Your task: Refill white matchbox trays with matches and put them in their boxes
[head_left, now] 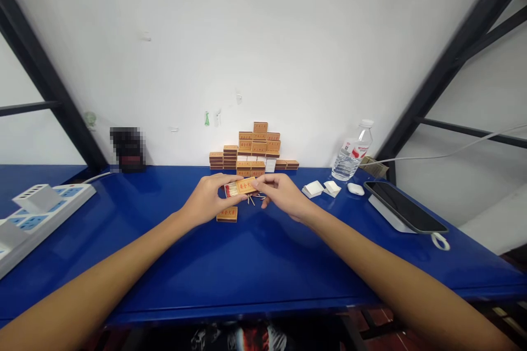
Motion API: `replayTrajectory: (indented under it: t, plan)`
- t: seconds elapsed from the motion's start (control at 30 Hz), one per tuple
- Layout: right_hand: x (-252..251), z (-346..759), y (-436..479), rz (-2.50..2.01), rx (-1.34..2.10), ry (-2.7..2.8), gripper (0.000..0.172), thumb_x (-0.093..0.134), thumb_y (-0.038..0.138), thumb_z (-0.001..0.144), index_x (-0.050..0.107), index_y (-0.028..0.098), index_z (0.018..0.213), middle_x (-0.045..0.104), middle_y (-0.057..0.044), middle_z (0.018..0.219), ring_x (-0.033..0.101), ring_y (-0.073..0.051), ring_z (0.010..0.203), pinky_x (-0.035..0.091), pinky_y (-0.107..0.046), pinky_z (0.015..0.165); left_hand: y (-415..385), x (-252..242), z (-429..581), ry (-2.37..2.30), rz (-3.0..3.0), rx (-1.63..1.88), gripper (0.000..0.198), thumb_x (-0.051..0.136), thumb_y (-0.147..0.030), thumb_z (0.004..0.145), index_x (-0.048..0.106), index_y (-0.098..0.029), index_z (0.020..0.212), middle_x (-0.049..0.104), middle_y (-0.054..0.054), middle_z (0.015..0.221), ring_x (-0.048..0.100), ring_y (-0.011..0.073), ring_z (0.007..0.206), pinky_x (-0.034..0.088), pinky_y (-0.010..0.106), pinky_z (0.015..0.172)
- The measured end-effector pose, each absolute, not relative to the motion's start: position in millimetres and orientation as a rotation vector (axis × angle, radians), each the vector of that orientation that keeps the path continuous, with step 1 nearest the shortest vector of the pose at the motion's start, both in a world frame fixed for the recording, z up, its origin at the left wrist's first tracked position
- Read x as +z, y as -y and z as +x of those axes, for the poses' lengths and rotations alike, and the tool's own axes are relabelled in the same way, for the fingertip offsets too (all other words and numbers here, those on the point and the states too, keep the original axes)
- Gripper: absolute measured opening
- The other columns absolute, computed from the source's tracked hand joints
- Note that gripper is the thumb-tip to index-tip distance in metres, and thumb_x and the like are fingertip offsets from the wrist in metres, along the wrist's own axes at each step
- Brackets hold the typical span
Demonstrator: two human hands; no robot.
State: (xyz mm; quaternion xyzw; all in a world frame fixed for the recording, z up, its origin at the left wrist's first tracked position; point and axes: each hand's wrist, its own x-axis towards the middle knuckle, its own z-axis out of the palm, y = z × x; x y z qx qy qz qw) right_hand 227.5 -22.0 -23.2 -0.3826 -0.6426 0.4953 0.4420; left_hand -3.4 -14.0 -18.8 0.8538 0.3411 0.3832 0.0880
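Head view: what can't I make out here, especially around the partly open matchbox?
All in the head view:
Partly open matchbox: its right end, hidden by the right hand.
Loose matches: exact count, too small and partly covered by that hand.
Power strip: near end, cut off by left edge.
Black object by the wall: identity, blurred by pixelation.

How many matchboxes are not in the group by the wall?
2: an open matchbox in the left hand and right hand, another matchbox on the blue table in front. Hands may hide more.

Wht wall [288, 44] (a bit marked) behind blue tbl [255, 274].
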Motion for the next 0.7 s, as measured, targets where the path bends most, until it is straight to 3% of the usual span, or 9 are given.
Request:
replayTrajectory:
  t: [0.13, 0.3, 0.5, 0.7]
  plan:
    - [-20.7, 240.0, 9.8, -1.018, 1.169, 1.524, 0.036, 0.081, 0.050, 0.077, 0.072, 0.015, 0.078, 0.070, -0.008, 0.088, 0.064, -0.017, 0.077, 0.052, -0.022, 0.050, 10.9, -16.4, -6.0, -1.104, 2.520, 1.124, 0.041, 0.076, -0.049, 0.087, 0.074, -0.022, 0.118, 0.079, 0.005, 0.108, 0.069, 0.0191, 0.081, 0.056, 0.032, 0.076]
    - [-13.2, 269.5, -12.0, -1.156, 1.075, 1.454, 0.028, 0.077, 0.041, 0.079, 0.070, 0.015, 0.076, 0.071, -0.009, 0.092, 0.062, -0.013, 0.071, 0.044, -0.018, 0.044, 3.9, -12.2, -15.2, -1.210, 2.487, 1.130, 0.039, 0.075, -0.048, 0.087, 0.075, -0.022, 0.115, 0.079, 0.005, 0.108, 0.068, 0.0183, 0.077, 0.054, 0.032, 0.072]
    - [-11.8, 267.7, -4.9, -1.171, 1.151, 1.626, 0.041, 0.075, 0.057, 0.083, 0.069, 0.016, 0.080, 0.064, -0.003, 0.071, 0.046, -0.007, 0.051, 0.032, -0.018, 0.037, 2.9, -13.4, -14.5, -1.198, 2.486, 1.100, 0.039, 0.075, -0.049, 0.086, 0.075, -0.022, 0.115, 0.080, 0.005, 0.105, 0.068, 0.0186, 0.077, 0.054, 0.032, 0.073]
    - [-10.6, 258.7, 2.1, -1.138, 1.178, 1.661, 0.040, 0.080, 0.053, 0.079, 0.063, 0.017, 0.073, 0.055, 0.003, 0.060, 0.042, -0.007, 0.048, 0.029, -0.019, 0.039, 5.0, -13.3, -11.3, -1.199, 2.518, 1.085, 0.042, 0.075, -0.052, 0.086, 0.075, -0.022, 0.115, 0.079, 0.005, 0.107, 0.067, 0.0189, 0.078, 0.054, 0.033, 0.073]
